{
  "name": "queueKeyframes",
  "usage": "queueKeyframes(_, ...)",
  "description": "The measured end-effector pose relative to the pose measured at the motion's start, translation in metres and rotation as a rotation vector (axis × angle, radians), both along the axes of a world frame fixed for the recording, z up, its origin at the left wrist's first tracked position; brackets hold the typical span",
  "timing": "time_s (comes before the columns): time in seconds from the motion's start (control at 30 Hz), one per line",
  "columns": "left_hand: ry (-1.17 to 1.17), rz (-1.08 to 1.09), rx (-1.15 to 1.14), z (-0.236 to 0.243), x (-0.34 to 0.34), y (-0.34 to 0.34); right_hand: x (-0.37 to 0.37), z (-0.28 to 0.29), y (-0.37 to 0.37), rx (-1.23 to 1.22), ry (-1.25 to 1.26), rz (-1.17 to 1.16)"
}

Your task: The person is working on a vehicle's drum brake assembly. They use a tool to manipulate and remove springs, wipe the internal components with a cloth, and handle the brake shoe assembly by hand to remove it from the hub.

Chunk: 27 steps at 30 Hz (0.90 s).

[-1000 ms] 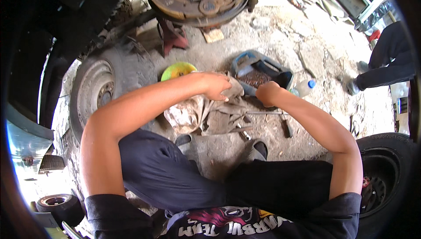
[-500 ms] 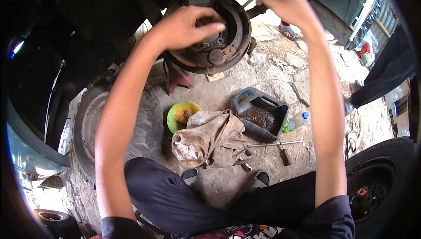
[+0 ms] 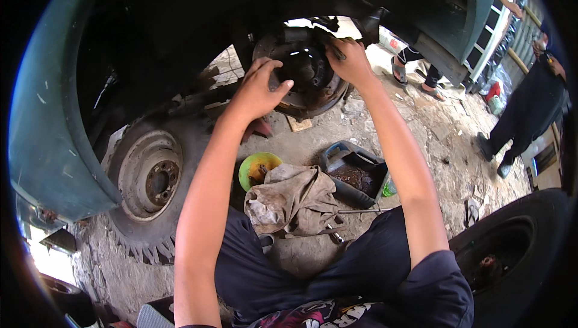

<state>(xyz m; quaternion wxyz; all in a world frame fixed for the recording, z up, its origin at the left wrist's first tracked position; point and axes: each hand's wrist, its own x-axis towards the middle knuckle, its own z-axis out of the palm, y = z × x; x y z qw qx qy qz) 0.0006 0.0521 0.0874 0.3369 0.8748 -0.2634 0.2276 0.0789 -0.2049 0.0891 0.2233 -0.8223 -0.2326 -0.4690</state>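
Note:
Under the vehicle body, the brake assembly point(image 3: 310, 111) faces me, its round backing plate rusty and its hub dark. My left hand point(image 3: 260, 90) is at its lower left edge, thumb and fingers spread, with nothing seen in it; whether the fingertips touch the metal is unclear. My right hand point(image 3: 351, 63) is at the upper right edge of the assembly, fingers curled round a dark bar point(image 3: 335, 49). Most of that bar is lost against the dark metal, so its kind does not show.
A large tyre point(image 3: 150, 177) leans at left; another wheel point(image 3: 512, 243) lies at right. Below the assembly are a yellow-green bowl point(image 3: 257, 168), a brown cloth point(image 3: 295, 198), a cut-open container of dark grease point(image 3: 352, 177) and a metal rod point(image 3: 367, 210). People stand at the far right.
My right hand has come down and left with the dark bar, to the assembly's edge. My left hand has drawn down off the hub to its left side. The view has shifted.

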Motion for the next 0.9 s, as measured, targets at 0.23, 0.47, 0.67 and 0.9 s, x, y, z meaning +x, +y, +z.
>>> queueKeyframes(0.23,0.087,0.057,0.249,-0.016,0.006,0.023,-0.035,-0.004,-0.020,-0.306,-0.059,-0.095)
queueKeyframes(0.47,0.218,0.083,0.465,-0.031,0.007,0.013,-0.022,-0.015,-0.014,-0.385,-0.094,-0.161)
queueKeyframes(0.67,0.195,-0.054,0.402,-0.032,0.023,0.041,-0.038,-0.018,-0.019,-0.448,-0.054,-0.195)
queueKeyframes(0.9,0.235,0.051,0.435,-0.031,0.016,0.021,-0.006,-0.024,-0.002,-0.423,-0.109,-0.208)
